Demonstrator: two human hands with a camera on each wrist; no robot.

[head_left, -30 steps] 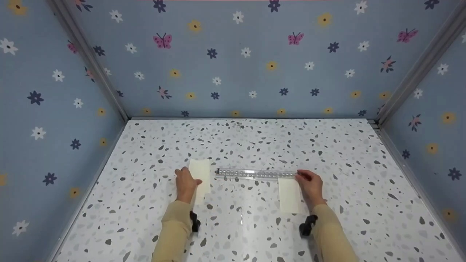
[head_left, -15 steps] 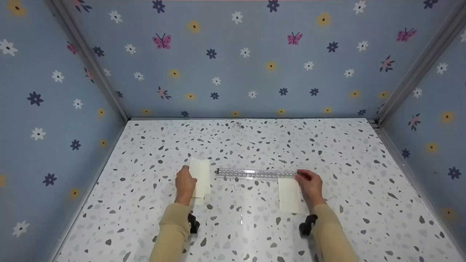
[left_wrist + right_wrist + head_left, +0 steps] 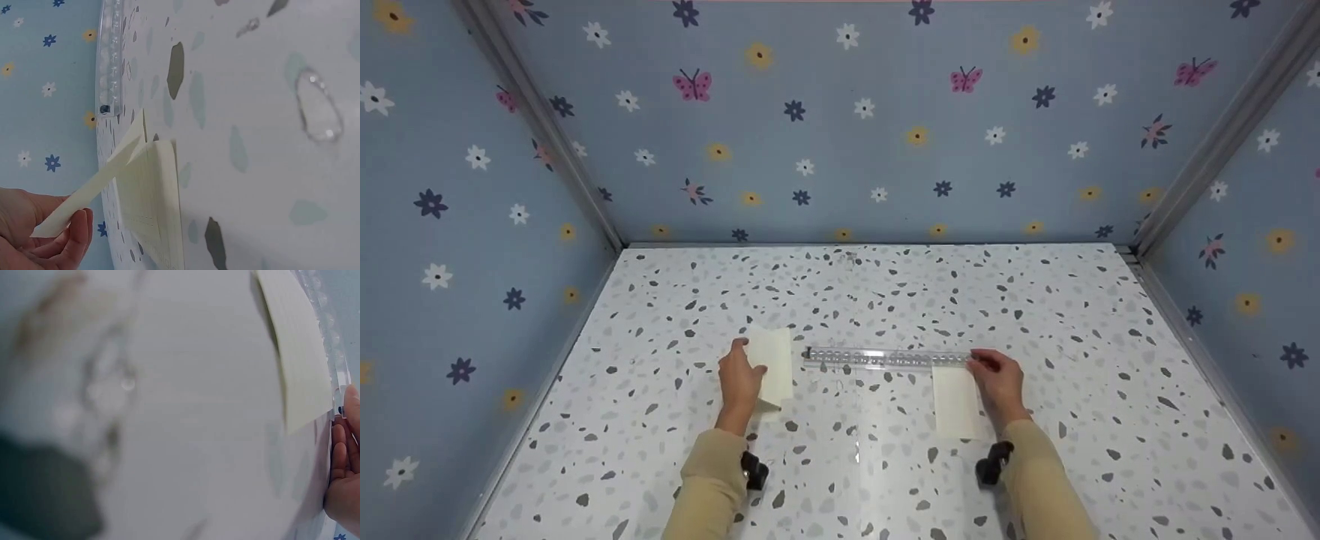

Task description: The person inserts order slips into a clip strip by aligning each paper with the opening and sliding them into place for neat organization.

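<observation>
My left hand (image 3: 740,384) pinches the edge of a pale yellow paper sheet (image 3: 95,188), lifting it at an angle. More pale yellow sheets (image 3: 147,197) lie on the table beneath it. To their right lies a long, narrow clear plastic case (image 3: 885,358) with a row of round clear shapes inside and a dark spot at its left end. My right hand (image 3: 999,381) holds the right end of this case between thumb and fingers. Just below that end, another pale yellow paper (image 3: 956,403) lies flat, its top edge meeting the case.
The white speckled table (image 3: 855,292) is bordered by blue panels (image 3: 840,127) printed with flowers and butterflies at the back and both sides. Grey metal strips (image 3: 547,127) run along the panel corners. A black wrist device (image 3: 754,471) sits on the left sleeve.
My left hand has drawn slightly left and toward me, and the lower edge of the sheet it pinches has lifted off the others. The right hand and the case stay put.
</observation>
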